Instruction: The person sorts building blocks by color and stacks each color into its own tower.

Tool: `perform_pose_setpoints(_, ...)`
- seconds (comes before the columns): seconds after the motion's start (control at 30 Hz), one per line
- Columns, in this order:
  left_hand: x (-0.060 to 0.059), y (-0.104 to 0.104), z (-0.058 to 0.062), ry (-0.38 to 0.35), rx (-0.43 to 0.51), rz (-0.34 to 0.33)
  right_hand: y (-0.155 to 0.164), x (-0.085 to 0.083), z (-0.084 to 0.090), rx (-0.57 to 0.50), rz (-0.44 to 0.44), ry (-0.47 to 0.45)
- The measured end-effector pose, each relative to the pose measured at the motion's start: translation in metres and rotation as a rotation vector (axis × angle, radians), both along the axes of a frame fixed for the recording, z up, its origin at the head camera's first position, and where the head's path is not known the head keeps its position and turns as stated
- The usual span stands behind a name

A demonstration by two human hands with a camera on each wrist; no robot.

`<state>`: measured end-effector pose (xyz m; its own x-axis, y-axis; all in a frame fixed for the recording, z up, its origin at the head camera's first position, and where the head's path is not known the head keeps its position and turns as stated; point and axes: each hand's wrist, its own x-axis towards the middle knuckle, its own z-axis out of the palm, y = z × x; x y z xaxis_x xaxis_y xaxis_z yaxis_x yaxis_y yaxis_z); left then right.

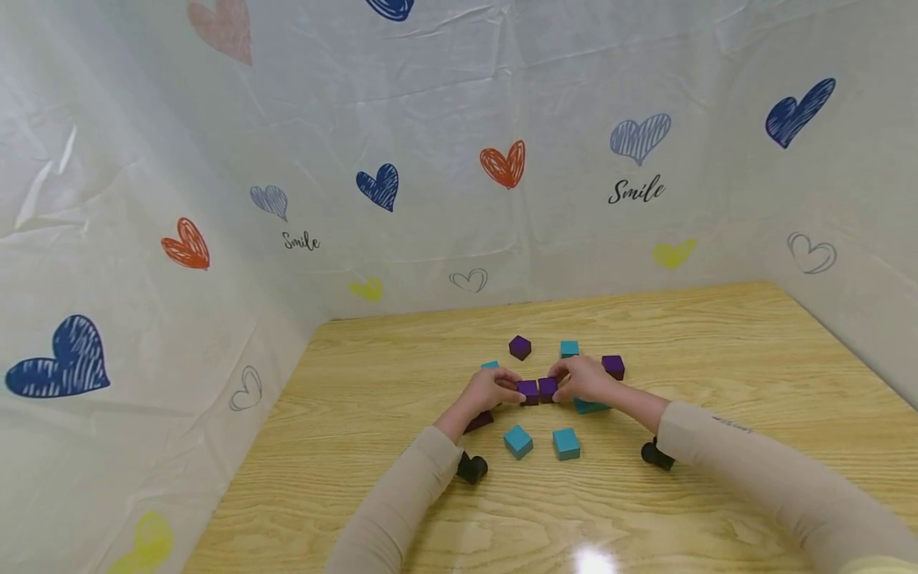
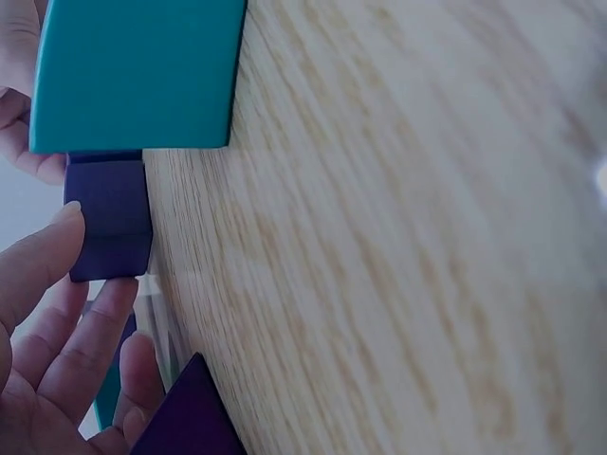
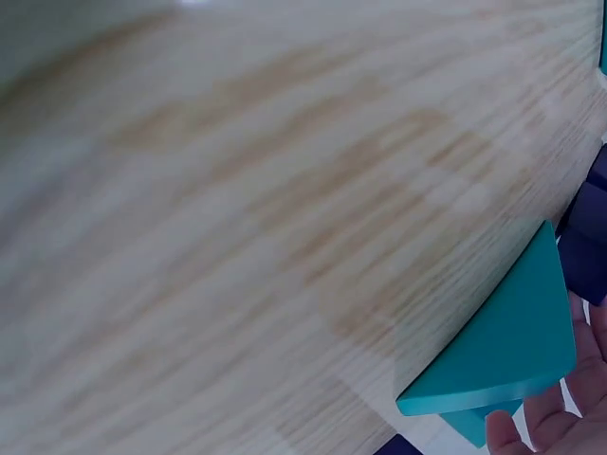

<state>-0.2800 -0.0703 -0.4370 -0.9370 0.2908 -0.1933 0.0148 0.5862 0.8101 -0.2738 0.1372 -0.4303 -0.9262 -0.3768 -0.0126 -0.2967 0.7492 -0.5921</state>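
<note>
Two purple cubes sit side by side on the wooden table, a narrow gap between them in the head view. My left hand [image 1: 491, 390] pinches the left purple cube [image 1: 529, 392] between thumb and fingers, also seen gripped in the left wrist view. The right purple cube [image 1: 547, 390] is pinched by my right hand [image 1: 584, 379]. Beside the right hand lies a teal triangular block [image 3: 503, 341]. Close to the left hand is a dark purple triangular block [image 2: 193, 417], partly hidden by that hand in the head view.
Nearer me lie two teal cubes, a left one [image 1: 518, 442] and a right one [image 1: 566, 444]. Behind the hands are a purple block [image 1: 519, 347], a teal block [image 1: 570, 348] and another purple cube [image 1: 613, 367]. A heart-printed sheet [image 1: 430, 239] hangs behind the table [image 1: 344, 478].
</note>
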Motion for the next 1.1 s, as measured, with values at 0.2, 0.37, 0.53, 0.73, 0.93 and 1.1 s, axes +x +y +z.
perform_pose_setpoints(0.2, 0.0004, 0.0005, 0.0008, -0.006, 0.007, 0.001, -0.0019, -0.0023, -0.0022, 0.031, -0.009, 0.015)
perform_pose_setpoints(0.37, 0.0002, 0.0002, -0.0002, 0.001, 0.003, -0.005, -0.0023, -0.0025, -0.002, 0.032, 0.002, 0.009)
perform_pose_setpoints(0.53, 0.0002, -0.0005, -0.0015, 0.002, -0.003, 0.004, -0.0032, -0.0013, -0.001, 0.008, -0.014, -0.015)
perform_pose_setpoints(0.73, 0.0011, -0.0009, -0.0005, -0.008, 0.01, 0.004, -0.0044, -0.0002, -0.0007, -0.004, -0.025, -0.036)
perform_pose_setpoints(0.93, 0.0012, -0.0007, 0.001, -0.01, 0.016, 0.007, -0.0054, 0.0002, 0.0, -0.004, -0.03, -0.046)
perform_pose_setpoints(1.1, 0.0009, -0.0005, 0.0009, -0.018, 0.02, 0.007, -0.0046, -0.0007, -0.0002, -0.002, -0.027, -0.055)
